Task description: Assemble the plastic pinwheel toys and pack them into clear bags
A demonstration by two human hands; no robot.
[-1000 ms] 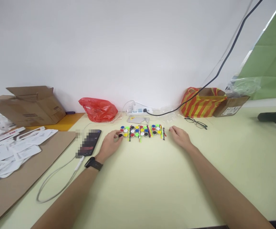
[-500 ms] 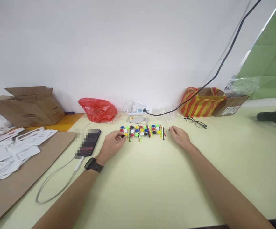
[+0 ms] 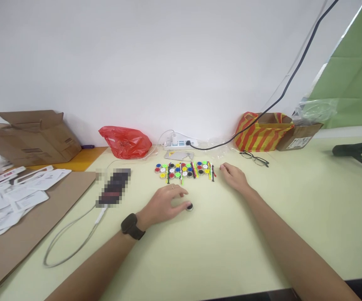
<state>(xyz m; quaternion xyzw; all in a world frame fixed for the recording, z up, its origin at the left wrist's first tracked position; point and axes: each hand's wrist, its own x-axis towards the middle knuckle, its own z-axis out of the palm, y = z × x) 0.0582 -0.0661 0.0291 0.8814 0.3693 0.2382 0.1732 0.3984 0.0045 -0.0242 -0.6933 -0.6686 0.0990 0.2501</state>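
A cluster of small paint pots (image 3: 181,169) with coloured lids and thin brushes lies in rows at the middle of the pale yellow table (image 3: 199,251). My left hand (image 3: 165,205), a dark watch on its wrist, rests nearer to me with its fingertips pinched on a single black-lidded pot (image 3: 189,207) standing on the table. My right hand (image 3: 234,177) lies on the table just right of the rows, fingers loosely curled, holding nothing.
A phone (image 3: 113,190) on a white cable lies left of my left hand. Behind the pots are a power strip (image 3: 181,144), a red bag (image 3: 124,142), glasses (image 3: 254,158) and a striped bag (image 3: 264,133). Cardboard, a box (image 3: 30,138) and white cards lie left.
My left hand has drawn the black-lidded pot from the left end of the rows toward me and to the right, onto the open table. My right hand has stayed put.
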